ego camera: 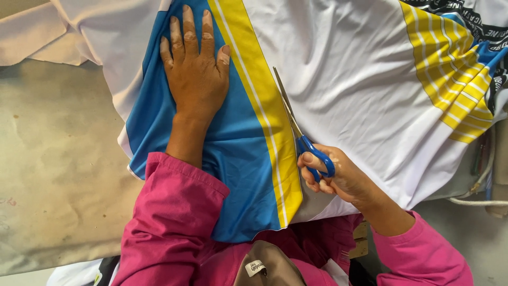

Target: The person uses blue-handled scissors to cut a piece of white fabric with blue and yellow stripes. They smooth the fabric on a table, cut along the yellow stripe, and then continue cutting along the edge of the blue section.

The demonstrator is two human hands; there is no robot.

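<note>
One scissors (304, 139), one fabric (349, 90), two hands.

Fabric (360, 90): white ground. One blue panel (241, 159) under the left hand (197, 79), bordered by a broad yellow band (275, 132) carrying two thin white lines. Second patch (450, 63) at upper right: yellow with fine white stripes, a blue corner beside it, and a black strip with white lettering along the edge. Scissors (304, 140): blue handles, grey metal blades, held in the right hand (338, 177). Sleeves (169, 222): plain magenta pink, both arms. Table (58, 175): dull beige-brown, mottled and stained. Cord (476, 201) at right edge: off-white.
</note>
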